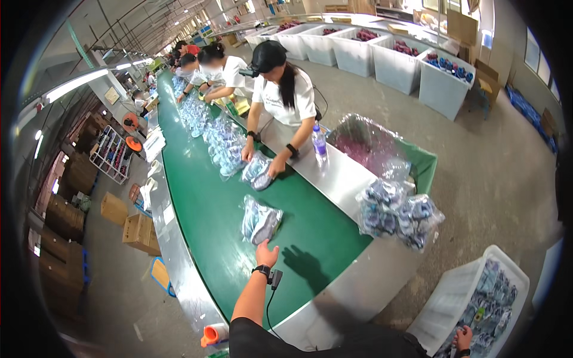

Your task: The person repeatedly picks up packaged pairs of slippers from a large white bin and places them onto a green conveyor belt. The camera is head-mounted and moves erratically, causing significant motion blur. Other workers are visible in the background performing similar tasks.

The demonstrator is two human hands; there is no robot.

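Left hand: the left hand (266, 253) is stretched open over the green belt (209, 197), fingers spread, nothing gripped, just short of the bagged shoes (260, 220).
Right hand: the right hand (462, 338) is lowered into the white bin (453, 298) of bagged shoes at the lower right; how far it is closed cannot be told.
Bagged shoes: one clear bag is laid on the belt, near the bench (340, 173) edge.
Risk: the slippery bag could be nudged askew or carried off by the belt, judged from the flat, ungripping hand.
Second risk: the heap of bags (397, 212) on the bench edge could be knocked off.
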